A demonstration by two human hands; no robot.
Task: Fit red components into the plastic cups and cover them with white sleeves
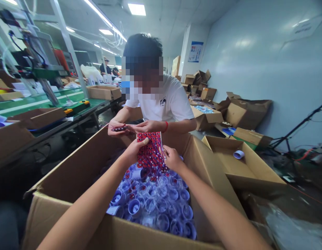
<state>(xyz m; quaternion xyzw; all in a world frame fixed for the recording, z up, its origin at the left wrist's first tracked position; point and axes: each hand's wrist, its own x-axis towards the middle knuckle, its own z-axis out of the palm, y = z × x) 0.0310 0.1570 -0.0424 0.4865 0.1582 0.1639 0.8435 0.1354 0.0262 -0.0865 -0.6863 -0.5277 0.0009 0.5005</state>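
Both my hands hold a red sheet of small parts (150, 152) upright over a big cardboard box (72, 180). My left hand (134, 150) grips the sheet's left edge with fingers curled. My right hand (171, 158) pinches its right edge. Below the sheet the box is filled with several blue-and-white round caps (155, 205). Across the box a person in a white T-shirt (168, 100) holds a small dark strip (119, 129) in their own hands.
A second open cardboard box (244, 166) with one blue-white cap (238, 154) stands at the right. More cartons (239, 111) are piled along the wall. A green conveyor bench (46, 100) with machines runs on the left. A tripod leg (301, 125) stands far right.
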